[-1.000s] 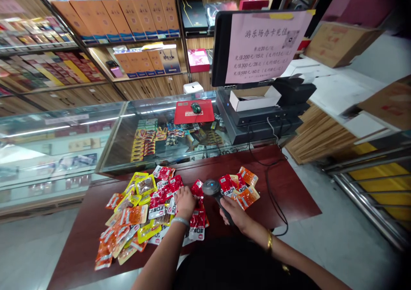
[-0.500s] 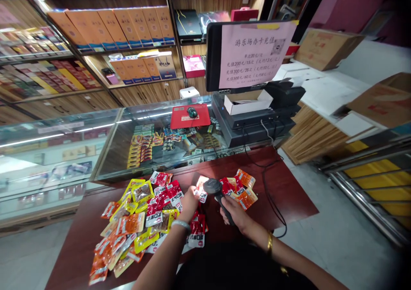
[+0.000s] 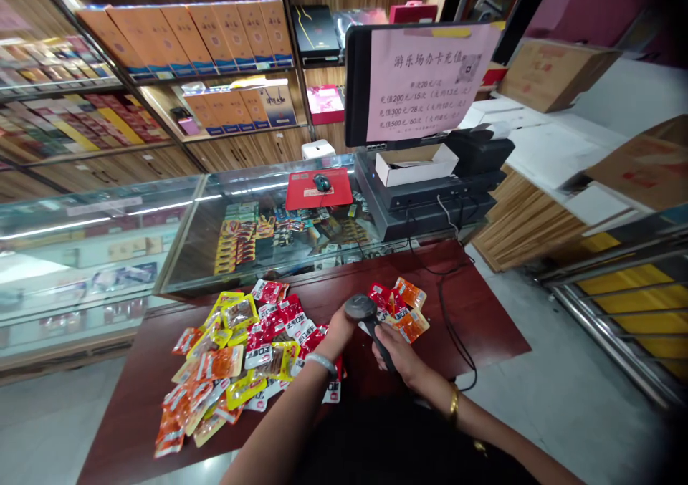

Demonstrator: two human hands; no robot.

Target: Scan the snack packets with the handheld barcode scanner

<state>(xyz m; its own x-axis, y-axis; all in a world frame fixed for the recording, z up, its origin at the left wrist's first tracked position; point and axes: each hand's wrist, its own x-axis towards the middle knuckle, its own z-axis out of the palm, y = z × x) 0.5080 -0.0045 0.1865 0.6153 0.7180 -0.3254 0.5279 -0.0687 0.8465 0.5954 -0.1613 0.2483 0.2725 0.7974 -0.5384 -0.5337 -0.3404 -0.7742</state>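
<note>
A: Those snack packets (image 3: 252, 356) in the pile on the dark red table (image 3: 484, 327), how would they handle?

B: Light, I'd judge, and soft: thin glossy foil or plastic that bends and slides easily over its neighbours. A flat sealed edge or a corner looks the best place to pinch one, not the slick middle.

A: And the hands?

B: The right hand (image 3: 396, 356) is wrapped closed round the grip of the barcode scanner (image 3: 361, 307), forearm coming in low from the right, scanner head tipped toward the left hand (image 3: 340, 325). Its cable (image 3: 456, 342) runs off over the table.

A: The left?

B: It reaches forward past the pile, wrist raised, fingers curled just under the scanner head. It may be pinching a packet there, but the scanner hides the fingertips, so I can't tell what it holds. A smaller group of packets (image 3: 400, 306) lies just right of the scanner
</note>
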